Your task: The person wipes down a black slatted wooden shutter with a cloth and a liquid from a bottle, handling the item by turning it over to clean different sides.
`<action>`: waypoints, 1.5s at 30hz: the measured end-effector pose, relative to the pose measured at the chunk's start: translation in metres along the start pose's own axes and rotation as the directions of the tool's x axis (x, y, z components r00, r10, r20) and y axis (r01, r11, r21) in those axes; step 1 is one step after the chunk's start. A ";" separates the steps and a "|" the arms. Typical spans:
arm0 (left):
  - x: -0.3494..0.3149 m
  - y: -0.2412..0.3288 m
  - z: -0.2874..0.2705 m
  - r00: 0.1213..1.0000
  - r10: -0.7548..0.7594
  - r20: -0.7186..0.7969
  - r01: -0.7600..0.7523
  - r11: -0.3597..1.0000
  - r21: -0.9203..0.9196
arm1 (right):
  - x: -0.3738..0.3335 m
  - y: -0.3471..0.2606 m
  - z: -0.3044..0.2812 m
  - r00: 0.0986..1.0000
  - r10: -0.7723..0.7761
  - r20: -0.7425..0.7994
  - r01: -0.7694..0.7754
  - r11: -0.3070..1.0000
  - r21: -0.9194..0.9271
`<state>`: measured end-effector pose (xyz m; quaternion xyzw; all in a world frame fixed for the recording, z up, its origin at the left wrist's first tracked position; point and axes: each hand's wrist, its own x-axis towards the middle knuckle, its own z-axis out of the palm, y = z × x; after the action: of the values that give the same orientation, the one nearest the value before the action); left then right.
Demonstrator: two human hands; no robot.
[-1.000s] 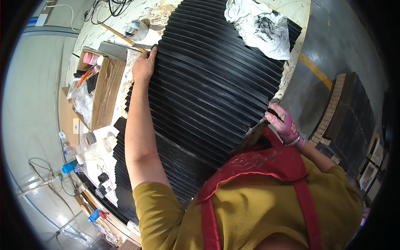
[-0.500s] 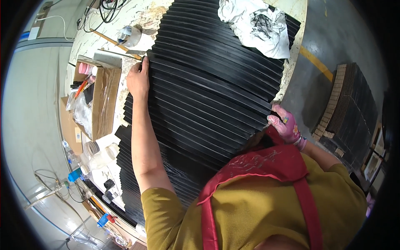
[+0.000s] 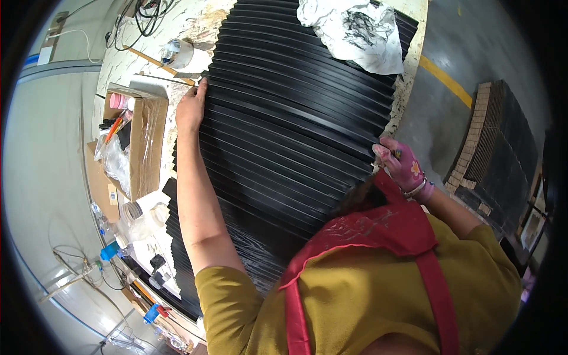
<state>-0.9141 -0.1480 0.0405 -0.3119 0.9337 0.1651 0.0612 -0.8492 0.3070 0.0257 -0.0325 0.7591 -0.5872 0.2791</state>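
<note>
A row of long black strips [image 3: 296, 124] lies overlapped across the table in front of me, their ends forming jagged side edges. My left hand [image 3: 190, 110], bare, is at the left end of one strip, fingers closed at its tip and partly hidden. At the opposite end my right hand [image 3: 403, 167], in a pink flowered glove, pinches the strip's right tip between thumb and fingers. A crumpled white cloth [image 3: 355, 35] with dark smears rests on the far strips.
Left of the strips stand a cardboard box [image 3: 148, 145] of small items, a clear cup [image 3: 177, 53] and plastic bottles [image 3: 127, 234]. Black cables [image 3: 151, 15] lie at the far left. Stacked dark panels [image 3: 497, 154] stand on the floor at right, past the table edge.
The strips, cloth and both hands appear slightly farther left and higher in the picture. Both hands remain at the strip's two ends.
</note>
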 end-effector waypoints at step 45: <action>-0.057 -0.062 -0.004 0.973 0.177 -0.147 -0.135 0.957 0.256 | -0.004 -0.036 0.013 0.805 -0.481 0.346 0.561 0.430 -0.707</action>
<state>-0.8316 -0.1641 0.0402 -0.2399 0.9704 0.0264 0.0068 -0.8497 0.2860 0.0575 -0.4102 0.8739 -0.2497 0.0749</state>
